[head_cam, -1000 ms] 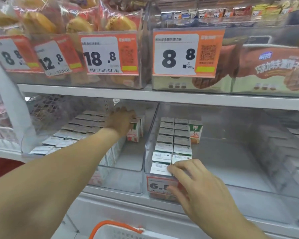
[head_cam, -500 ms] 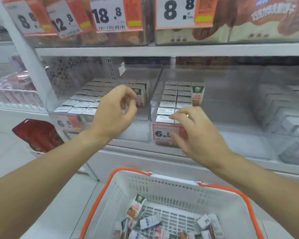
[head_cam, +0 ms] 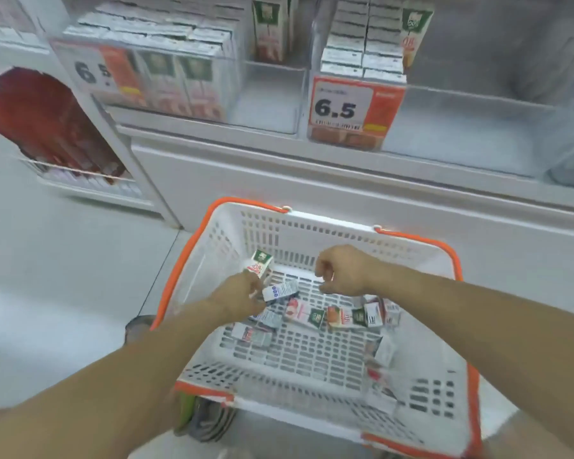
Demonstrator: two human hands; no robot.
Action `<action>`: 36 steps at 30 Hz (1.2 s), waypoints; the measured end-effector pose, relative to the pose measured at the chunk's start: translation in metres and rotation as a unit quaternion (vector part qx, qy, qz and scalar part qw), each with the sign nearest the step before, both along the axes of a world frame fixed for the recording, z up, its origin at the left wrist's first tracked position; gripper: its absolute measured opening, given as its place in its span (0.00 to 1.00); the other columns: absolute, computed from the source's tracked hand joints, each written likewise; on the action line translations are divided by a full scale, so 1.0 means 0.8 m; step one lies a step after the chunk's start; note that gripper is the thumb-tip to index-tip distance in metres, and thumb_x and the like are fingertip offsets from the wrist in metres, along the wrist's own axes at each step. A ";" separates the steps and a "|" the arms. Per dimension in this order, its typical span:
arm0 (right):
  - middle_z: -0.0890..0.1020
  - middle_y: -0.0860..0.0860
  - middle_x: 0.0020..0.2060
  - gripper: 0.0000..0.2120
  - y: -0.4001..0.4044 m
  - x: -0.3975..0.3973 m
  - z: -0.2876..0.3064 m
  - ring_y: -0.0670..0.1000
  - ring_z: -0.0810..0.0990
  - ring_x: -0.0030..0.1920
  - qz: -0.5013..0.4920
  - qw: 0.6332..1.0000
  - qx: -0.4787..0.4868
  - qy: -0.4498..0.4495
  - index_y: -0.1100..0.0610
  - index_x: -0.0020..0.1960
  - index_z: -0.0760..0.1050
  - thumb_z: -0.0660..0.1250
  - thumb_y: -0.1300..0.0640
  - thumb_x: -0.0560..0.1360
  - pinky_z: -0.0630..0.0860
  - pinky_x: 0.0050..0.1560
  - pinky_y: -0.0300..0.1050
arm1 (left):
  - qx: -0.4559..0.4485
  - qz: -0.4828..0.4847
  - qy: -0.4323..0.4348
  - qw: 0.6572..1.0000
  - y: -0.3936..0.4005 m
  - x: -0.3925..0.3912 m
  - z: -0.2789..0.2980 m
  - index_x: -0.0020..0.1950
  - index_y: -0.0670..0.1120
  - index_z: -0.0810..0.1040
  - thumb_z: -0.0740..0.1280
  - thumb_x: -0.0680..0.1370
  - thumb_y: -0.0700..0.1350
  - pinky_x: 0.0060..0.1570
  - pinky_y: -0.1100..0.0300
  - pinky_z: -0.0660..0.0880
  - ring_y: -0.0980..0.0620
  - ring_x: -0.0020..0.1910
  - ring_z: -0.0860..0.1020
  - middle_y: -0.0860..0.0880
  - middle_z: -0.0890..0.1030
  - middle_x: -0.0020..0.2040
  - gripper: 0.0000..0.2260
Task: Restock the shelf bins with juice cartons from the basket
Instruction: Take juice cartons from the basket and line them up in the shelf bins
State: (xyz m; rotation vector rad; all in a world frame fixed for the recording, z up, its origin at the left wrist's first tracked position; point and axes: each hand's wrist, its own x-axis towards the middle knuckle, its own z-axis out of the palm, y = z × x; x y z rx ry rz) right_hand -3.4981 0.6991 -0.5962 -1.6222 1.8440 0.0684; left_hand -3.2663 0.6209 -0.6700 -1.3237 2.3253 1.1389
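Carton (head_cam: 279, 290) lies flat (long axis sideways), left fingers (head_cam: 257, 304) pinching it.

Lit evenly and brightly from overhead, with only faint shadows. Softened throughout by motion blur, worst toward the lower edge and both forearms. Bent outward at the borders by the wide-angle lens. Washed by pale glare across the clear shelf bins (head_cam: 451, 104), printing there barely legible.

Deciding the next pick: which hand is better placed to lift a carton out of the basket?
Left. The left hand is already down at the cartons, fingers touching the grey-sided carton in the basket. The right hand hovers above, curled and holding nothing.
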 end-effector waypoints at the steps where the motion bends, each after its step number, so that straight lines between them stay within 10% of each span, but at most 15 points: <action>1: 0.78 0.49 0.45 0.11 0.005 0.003 -0.021 0.51 0.77 0.46 -0.018 1.000 0.017 -0.008 0.56 0.54 0.78 0.73 0.55 0.74 0.74 0.49 0.43 | 0.003 -0.011 -0.014 1.000 0.005 0.002 -0.016 0.61 0.44 0.76 0.72 0.76 0.44 0.47 0.62 0.72 0.43 0.52 0.79 0.43 0.79 0.59 0.15; 14: 0.74 0.54 0.64 0.34 0.046 0.045 -0.210 0.58 0.67 0.66 -0.031 0.987 0.054 0.147 0.56 0.69 0.69 0.74 0.42 0.70 0.67 0.67 0.53 | -0.135 -0.198 -0.124 0.963 -0.003 -0.006 -0.107 0.64 0.48 0.75 0.68 0.74 0.34 0.58 0.54 0.70 0.46 0.61 0.70 0.49 0.73 0.64 0.20; 19: 0.77 0.53 0.58 0.30 0.039 0.037 -0.207 0.56 0.68 0.62 -0.024 0.987 0.048 0.153 0.55 0.62 0.74 0.75 0.40 0.66 0.67 0.64 0.51 | -0.071 -0.142 -0.103 0.982 -0.014 -0.004 -0.090 0.55 0.51 0.81 0.76 0.69 0.51 0.52 0.55 0.76 0.50 0.51 0.78 0.52 0.81 0.53 0.16; 25: 0.80 0.55 0.53 0.32 0.003 0.027 -0.118 0.55 0.79 0.53 -0.081 0.985 0.151 0.005 0.58 0.61 0.70 0.79 0.45 0.65 0.79 0.53 0.52 | 0.089 -0.046 -0.056 0.993 -0.041 -0.013 -0.002 0.42 0.47 0.86 0.77 0.69 0.49 0.42 0.57 0.80 0.51 0.41 0.82 0.50 0.84 0.42 0.08; 29: 0.80 0.51 0.51 0.28 -0.011 0.017 0.000 0.52 0.79 0.49 0.069 0.986 0.147 0.038 0.54 0.56 0.69 0.80 0.50 0.65 0.78 0.47 0.48 | 0.195 -0.005 0.008 0.981 -0.058 -0.018 0.106 0.46 0.39 0.82 0.75 0.73 0.42 0.47 0.52 0.83 0.47 0.42 0.85 0.44 0.86 0.44 0.08; 36: 0.80 0.39 0.50 0.24 0.000 -0.013 0.224 0.47 0.82 0.47 0.094 0.993 0.074 0.002 0.42 0.55 0.75 0.82 0.54 0.64 0.80 0.47 0.45 | 0.136 -0.043 0.108 0.984 -0.059 0.000 0.305 0.52 0.45 0.79 0.77 0.72 0.45 0.38 0.56 0.80 0.49 0.39 0.82 0.39 0.84 0.47 0.13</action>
